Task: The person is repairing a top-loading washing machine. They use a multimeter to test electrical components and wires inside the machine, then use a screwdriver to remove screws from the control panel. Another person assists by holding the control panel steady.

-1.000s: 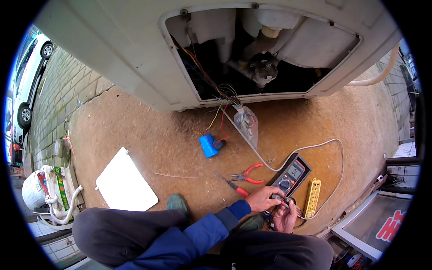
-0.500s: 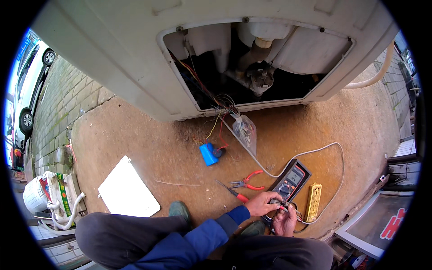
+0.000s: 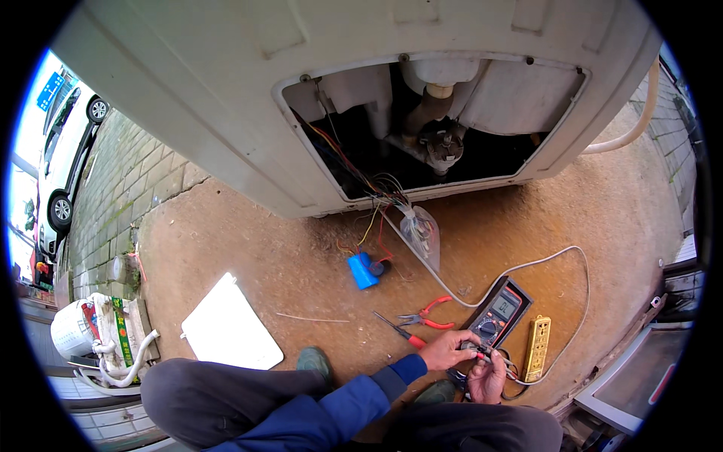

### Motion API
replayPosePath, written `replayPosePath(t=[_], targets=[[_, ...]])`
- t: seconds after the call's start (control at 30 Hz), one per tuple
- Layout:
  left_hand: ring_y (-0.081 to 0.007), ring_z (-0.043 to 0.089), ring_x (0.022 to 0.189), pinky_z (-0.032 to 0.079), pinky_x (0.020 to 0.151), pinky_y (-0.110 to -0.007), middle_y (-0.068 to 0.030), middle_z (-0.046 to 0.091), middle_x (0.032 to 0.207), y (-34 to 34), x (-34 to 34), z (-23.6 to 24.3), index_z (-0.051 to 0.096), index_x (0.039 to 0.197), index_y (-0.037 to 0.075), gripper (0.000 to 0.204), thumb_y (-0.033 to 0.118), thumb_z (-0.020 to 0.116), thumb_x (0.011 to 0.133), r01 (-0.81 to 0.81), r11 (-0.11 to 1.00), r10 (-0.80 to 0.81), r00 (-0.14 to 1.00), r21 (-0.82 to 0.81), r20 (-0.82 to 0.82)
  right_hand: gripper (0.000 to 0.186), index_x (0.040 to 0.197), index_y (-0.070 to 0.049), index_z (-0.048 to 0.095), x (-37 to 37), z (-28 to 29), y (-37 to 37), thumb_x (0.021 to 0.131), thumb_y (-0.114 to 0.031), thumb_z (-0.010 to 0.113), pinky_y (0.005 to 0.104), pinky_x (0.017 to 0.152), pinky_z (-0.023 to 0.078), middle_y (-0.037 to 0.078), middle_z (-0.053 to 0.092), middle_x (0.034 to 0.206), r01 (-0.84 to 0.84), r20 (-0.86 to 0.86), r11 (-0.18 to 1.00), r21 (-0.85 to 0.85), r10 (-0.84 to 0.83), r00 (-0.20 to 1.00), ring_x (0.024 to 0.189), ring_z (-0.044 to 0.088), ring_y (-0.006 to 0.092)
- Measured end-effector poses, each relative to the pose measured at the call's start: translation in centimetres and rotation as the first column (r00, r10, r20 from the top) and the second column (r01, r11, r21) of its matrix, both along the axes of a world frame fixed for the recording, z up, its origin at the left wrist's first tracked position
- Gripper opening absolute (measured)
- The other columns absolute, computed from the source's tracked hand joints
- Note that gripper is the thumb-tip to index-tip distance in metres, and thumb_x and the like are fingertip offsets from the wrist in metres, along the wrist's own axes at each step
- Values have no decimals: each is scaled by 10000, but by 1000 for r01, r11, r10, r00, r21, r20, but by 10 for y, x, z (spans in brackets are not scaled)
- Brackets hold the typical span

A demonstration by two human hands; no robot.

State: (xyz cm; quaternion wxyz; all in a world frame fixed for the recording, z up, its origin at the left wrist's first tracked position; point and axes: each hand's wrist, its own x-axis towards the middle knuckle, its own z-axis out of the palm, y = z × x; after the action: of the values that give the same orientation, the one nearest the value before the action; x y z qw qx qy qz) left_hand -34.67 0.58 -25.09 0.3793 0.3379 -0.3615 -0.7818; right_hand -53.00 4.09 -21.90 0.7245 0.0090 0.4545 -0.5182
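Observation:
At the lower right, my left hand (image 3: 443, 352) and my right hand (image 3: 488, 380) are close together, both with fingers pinched. The left grips a small grey and dark piece, apparently the plug of the grey cord (image 3: 553, 251). My right fingers pinch a slim multimeter probe with red and black parts; the exact contact is hidden. Just beyond the hands lies a multimeter (image 3: 503, 309), its display lit. Red-handled pliers (image 3: 429, 315) and a red-handled screwdriver (image 3: 398, 329) lie left of it. A yellow power strip (image 3: 537, 349) is at its right.
A white appliance (image 3: 218, 128) stands ahead, its opening showing a drain pump (image 3: 441, 148) and hoses. Wires hang out beside a clear plastic bag (image 3: 422, 233) and a blue component (image 3: 361, 270). A white panel (image 3: 232, 325) lies left; a bucket (image 3: 71, 331) stands beyond it.
The view has shifted slightly, so the whole scene sits lower and further right. Both hands stay together near the multimeter, with the fingers a little rearranged around the small parts.

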Motion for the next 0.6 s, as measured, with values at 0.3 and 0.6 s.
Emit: replayPosePath(t=[0.3, 0.6], targets=[[-93, 626, 1115, 528, 953, -269, -55, 660, 1208, 3, 0, 5, 614, 1296, -25, 285, -13, 651, 1013, 6, 1000, -6, 999, 5, 33, 216, 1098, -90, 676, -2, 6, 1, 1061, -292, 610, 290, 474, 487, 43, 711, 824, -43, -32, 999, 29, 44, 998, 562, 612, 155], [-106, 625, 1141, 522, 981, -274, -72, 648, 1265, 6, -3, -1, 619, 1300, -30, 293, -19, 654, 1010, 18, 998, -21, 999, 52, 49, 183, 1096, -97, 666, 0, 11, 0, 1058, -266, 608, 294, 480, 509, 47, 718, 812, -13, -10, 999, 48, 14, 1000, 567, 632, 168]])
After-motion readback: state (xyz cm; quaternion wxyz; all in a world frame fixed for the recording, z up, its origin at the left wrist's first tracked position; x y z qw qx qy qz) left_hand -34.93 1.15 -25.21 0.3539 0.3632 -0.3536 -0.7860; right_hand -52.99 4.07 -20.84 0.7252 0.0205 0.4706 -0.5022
